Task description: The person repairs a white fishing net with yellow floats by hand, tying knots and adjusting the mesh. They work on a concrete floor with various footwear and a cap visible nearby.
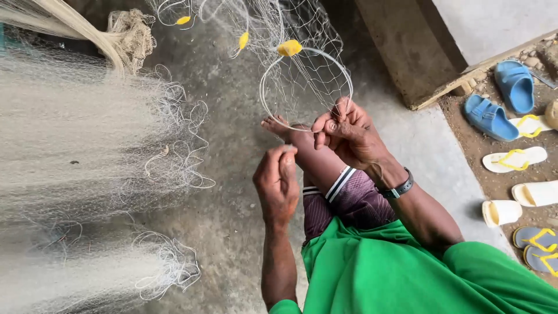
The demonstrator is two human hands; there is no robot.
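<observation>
Net (302,75) pinched by fingers (328,123) (sandals (514,84) nearby)

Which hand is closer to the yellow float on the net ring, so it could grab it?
Probably the right hand. It is up at the white ring, just below the yellow float. The left hand pinches something lower down.

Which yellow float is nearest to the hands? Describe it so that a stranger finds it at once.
Start at the right hand, raised over the outstretched leg. A white line loop rises from it. The float sits on top of this loop, bigger and blockier than the two slim floats further left.
</observation>
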